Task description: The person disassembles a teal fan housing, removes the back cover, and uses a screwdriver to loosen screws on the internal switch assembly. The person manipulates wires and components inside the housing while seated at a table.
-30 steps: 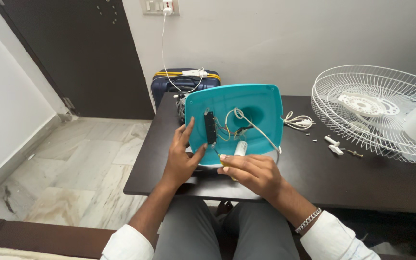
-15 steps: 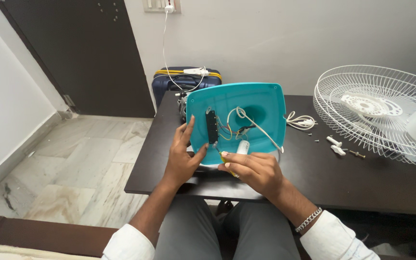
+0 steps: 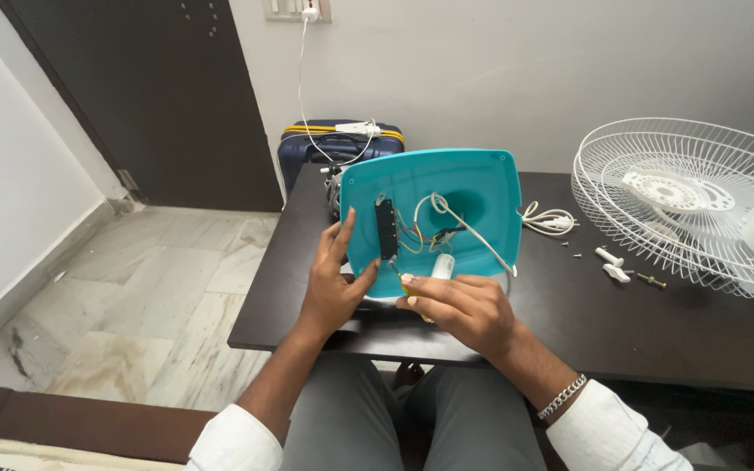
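R hand (image 3: 460,310) pinches a small yellow-handled screwdriver (image 3: 406,282), fingers closed on it, tip aimed up-left at the black switch strip (image 3: 386,228) inside the teal fan base (image 3: 469,179). L hand (image 3: 333,283) is spread flat on base's left edge, holding nothing. Base stands tilted, hollow side toward person, on dark table (image 3: 656,323). White grille (image 3: 682,196) well right of base; screws (image 3: 608,262) between.

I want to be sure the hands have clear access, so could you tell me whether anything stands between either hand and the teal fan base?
Nothing visible does. The left hand already rests on the teal fan base beside the black switch block. The right hand holds a yellow-handled screwdriver at its lower edge. Loose wires lie farther in, not between.
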